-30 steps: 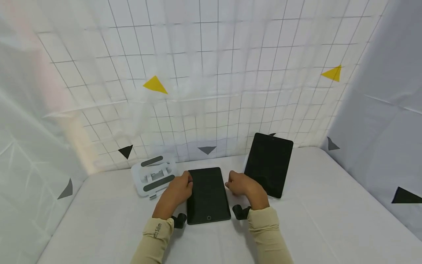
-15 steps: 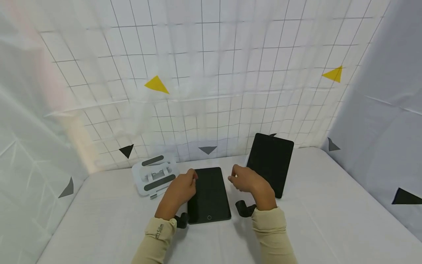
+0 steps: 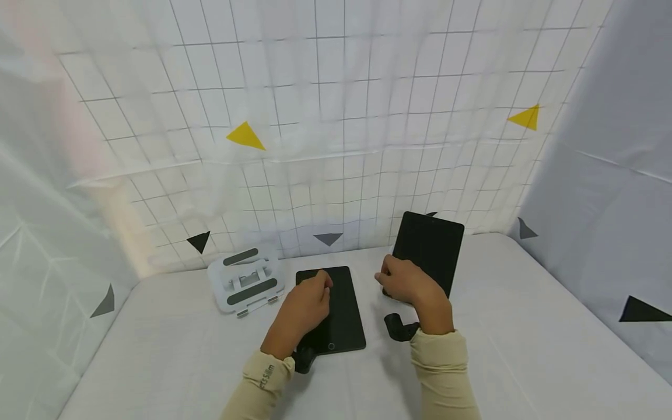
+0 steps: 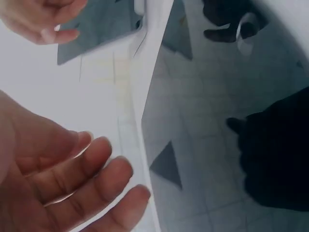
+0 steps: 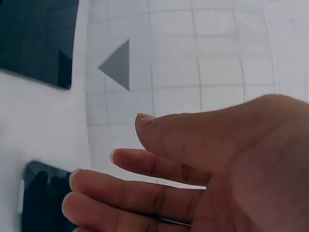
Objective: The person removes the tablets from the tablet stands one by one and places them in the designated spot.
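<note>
My left hand hovers over a black tablet with a round home button, which lies flat on the white cloth. In the left wrist view its loosely bent fingers hold nothing, and the tablet's glossy screen mirrors the hands. A second black tablet leans upright at the back right, its lower left part hidden by my right hand. The right wrist view shows that hand's relaxed fingers with nothing in them, close by this tablet's edge.
A white folding tablet stand with dark grey pads sits at the back left. White cloth covers the table, and a grid-patterned sheet hangs behind it. Black wrist cameras stick out at the cuffs.
My left hand has moved right, from the flat tablet's left edge to over its screen. My right hand has drifted right and a little away from me, in front of the leaning tablet.
</note>
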The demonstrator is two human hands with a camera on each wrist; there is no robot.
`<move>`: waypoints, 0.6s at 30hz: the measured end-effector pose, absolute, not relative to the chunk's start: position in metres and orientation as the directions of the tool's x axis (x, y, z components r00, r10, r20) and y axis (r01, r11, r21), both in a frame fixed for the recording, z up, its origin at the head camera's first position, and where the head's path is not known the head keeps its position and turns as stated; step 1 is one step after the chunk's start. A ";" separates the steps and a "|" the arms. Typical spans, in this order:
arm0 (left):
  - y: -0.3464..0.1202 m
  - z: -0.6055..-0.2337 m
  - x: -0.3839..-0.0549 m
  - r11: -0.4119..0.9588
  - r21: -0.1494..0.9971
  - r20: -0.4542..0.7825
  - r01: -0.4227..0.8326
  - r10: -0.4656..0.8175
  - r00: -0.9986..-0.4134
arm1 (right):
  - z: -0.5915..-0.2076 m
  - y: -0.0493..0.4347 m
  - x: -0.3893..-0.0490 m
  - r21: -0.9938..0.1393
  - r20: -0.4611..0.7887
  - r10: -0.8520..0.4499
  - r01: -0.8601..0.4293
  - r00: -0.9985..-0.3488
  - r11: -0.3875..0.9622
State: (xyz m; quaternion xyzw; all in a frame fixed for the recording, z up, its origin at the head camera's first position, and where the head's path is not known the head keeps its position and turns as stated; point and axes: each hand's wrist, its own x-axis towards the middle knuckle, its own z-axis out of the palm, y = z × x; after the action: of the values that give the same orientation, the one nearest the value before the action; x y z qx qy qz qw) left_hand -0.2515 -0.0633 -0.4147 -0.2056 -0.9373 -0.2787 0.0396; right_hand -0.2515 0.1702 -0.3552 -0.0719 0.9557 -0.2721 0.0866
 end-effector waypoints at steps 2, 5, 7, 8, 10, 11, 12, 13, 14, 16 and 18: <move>-0.056 -0.417 -0.249 0.752 0.513 0.190 0.413 0.369 -0.910 | -0.353 0.176 -0.250 -0.540 -0.123 -0.169 -0.077 -0.978 0.838; -0.045 -0.420 -0.245 0.750 0.513 0.193 0.417 0.373 -0.908 | -0.351 0.184 -0.248 -0.556 -0.124 -0.146 -0.053 -0.981 0.829; -0.039 -0.422 -0.242 0.752 0.506 0.207 0.422 0.369 -0.906 | -0.351 0.190 -0.248 -0.561 -0.126 -0.130 -0.037 -0.984 0.827; -0.036 -0.423 -0.240 0.754 0.498 0.219 0.428 0.368 -0.904 | -0.352 0.192 -0.247 -0.562 -0.127 -0.123 -0.031 -0.984 0.826; -0.031 -0.424 -0.237 0.752 0.494 0.240 0.436 0.364 -0.900 | -0.352 0.197 -0.247 -0.554 -0.129 -0.106 -0.017 -0.986 0.832; -0.028 -0.425 -0.236 0.750 0.495 0.248 0.439 0.363 -0.898 | -0.352 0.199 -0.246 -0.546 -0.128 -0.096 -0.010 -0.987 0.838; -0.026 -0.426 -0.234 0.747 0.495 0.258 0.444 0.362 -0.896 | -0.352 0.201 -0.246 -0.539 -0.126 -0.087 -0.005 -0.988 0.842; -0.024 -0.427 -0.233 0.742 0.498 0.267 0.449 0.361 -0.893 | -0.352 0.203 -0.245 -0.533 -0.123 -0.075 0.002 -0.990 0.846; -0.022 -0.428 -0.232 0.739 0.501 0.273 0.451 0.360 -0.892 | -0.352 0.205 -0.245 -0.531 -0.121 -0.062 0.012 -0.991 0.847; -0.018 -0.430 -0.231 0.733 0.508 0.280 0.452 0.355 -0.892 | -0.352 0.209 -0.245 -0.528 -0.111 -0.034 0.030 -0.993 0.849; -0.016 -0.433 -0.230 0.733 0.509 0.287 0.452 0.351 -0.891 | -0.352 0.211 -0.244 -0.538 -0.092 -0.010 0.041 -0.996 0.842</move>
State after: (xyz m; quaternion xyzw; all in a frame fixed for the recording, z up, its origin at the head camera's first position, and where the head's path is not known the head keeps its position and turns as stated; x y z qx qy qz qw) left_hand -0.2300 -0.0159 -0.4326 -0.2167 -0.9268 -0.2945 0.0860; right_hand -0.2445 0.2112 -0.3517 0.0082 0.9586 -0.2811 0.0457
